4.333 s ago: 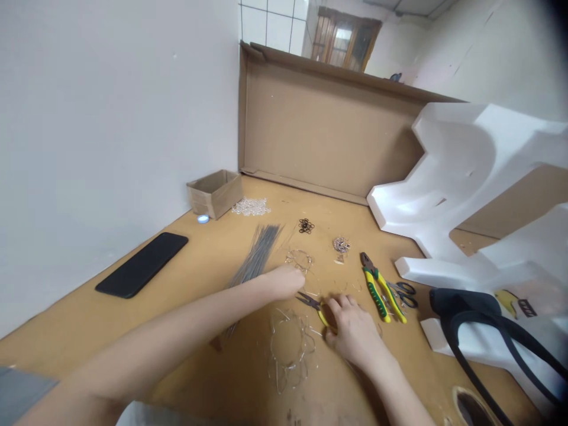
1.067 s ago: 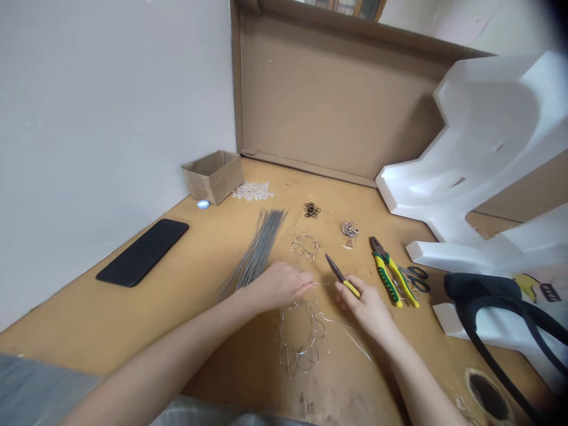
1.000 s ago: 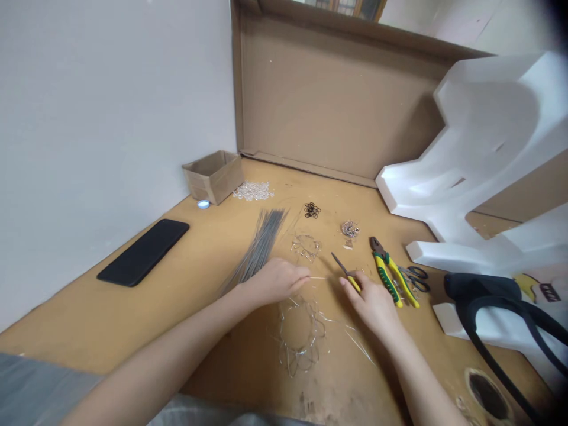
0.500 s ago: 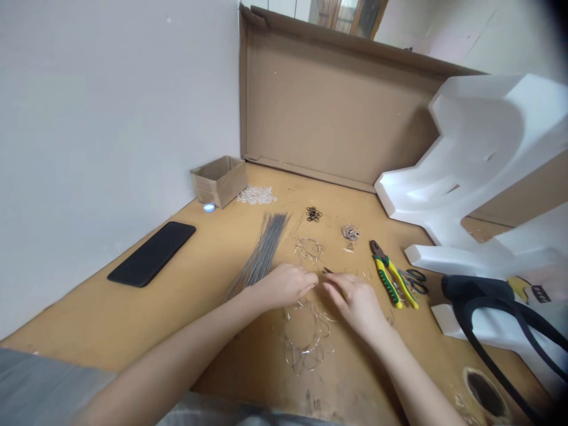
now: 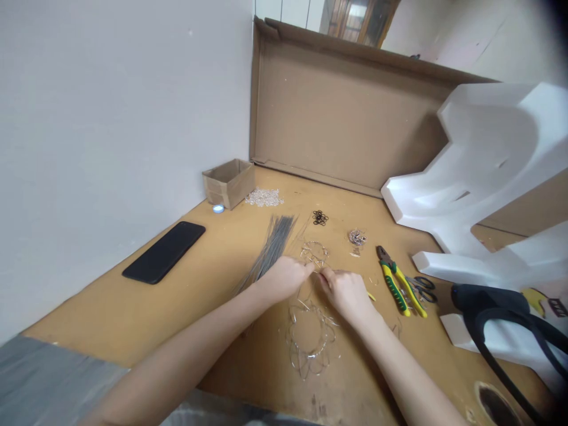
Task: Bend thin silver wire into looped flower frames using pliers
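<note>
My left hand (image 5: 290, 277) is closed in a pinch, fingertips on a thin wire (image 5: 316, 271). My right hand (image 5: 348, 291) pinches the same wire from the other side, almost touching the left. A yellow handle end (image 5: 371, 296) shows beside my right hand; whether it lies on the table or in the palm I cannot tell. Below the hands lies a wire ring with petal-like loops (image 5: 310, 355). Just beyond them is a smaller looped wire piece (image 5: 316, 251). A bundle of straight grey wires (image 5: 276, 242) lies left of my hands.
Yellow-green pliers (image 5: 402, 284) and black-handled scissors (image 5: 425, 288) lie at right. Farther back are black rings (image 5: 320, 218), a small silvery heap (image 5: 357, 237), clear beads (image 5: 265, 197) and a cardboard box (image 5: 229, 186). A phone (image 5: 164, 252) lies left; white foam (image 5: 488, 165) stands right.
The dark tool tip at my right fingers no longer shows; a yellow handle end now appears beside that hand. My hands have come closer together. The whole view has shifted slightly.
</note>
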The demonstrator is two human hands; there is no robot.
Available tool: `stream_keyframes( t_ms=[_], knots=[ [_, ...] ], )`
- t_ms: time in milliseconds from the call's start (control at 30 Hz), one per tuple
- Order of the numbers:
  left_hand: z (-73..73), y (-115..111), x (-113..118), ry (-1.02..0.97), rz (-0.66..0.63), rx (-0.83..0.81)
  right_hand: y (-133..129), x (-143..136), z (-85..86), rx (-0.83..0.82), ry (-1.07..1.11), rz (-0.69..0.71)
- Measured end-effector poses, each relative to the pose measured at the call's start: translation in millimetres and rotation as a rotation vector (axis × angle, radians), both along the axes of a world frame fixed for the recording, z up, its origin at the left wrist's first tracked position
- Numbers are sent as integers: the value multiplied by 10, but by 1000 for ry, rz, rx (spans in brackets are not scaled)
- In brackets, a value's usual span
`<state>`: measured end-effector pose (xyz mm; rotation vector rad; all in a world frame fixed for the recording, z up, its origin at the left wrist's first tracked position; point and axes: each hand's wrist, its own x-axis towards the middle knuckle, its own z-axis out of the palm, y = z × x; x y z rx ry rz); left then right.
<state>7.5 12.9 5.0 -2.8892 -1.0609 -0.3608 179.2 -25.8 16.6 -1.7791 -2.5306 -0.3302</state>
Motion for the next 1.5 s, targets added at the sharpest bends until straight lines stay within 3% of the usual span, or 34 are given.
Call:
stream_keyframes(
  t_ms=[233, 533, 767, 900, 1000, 1167, 1300, 1500],
  knots=[
    [-25, -95, 115, -49, 127, -89, -5, 21, -98, 22, 29, -33],
    [11, -76, 83, -108, 162, 16, -26, 9, -129, 64, 73, -27],
    [-15, -129, 129, -101, 324, -106, -23, 4, -164, 66, 184, -81],
    [64, -43, 26, -81, 329, -145, -3, 78, -144, 44, 141, -53],
    [135, 16, -38, -190, 441, -28, 13, 129, -118, 55, 86, -6],
    [40, -22, 55, -263, 159, -159, 5, 121, -105, 71, 71, 27],
    [-71, -67, 129, -300, 159, -194, -13, 88, -133, 121, 97, 25],
    [-55, -87, 117, -233, 175, -223, -16, 71, -178, 138, 115, 31]
  ],
)
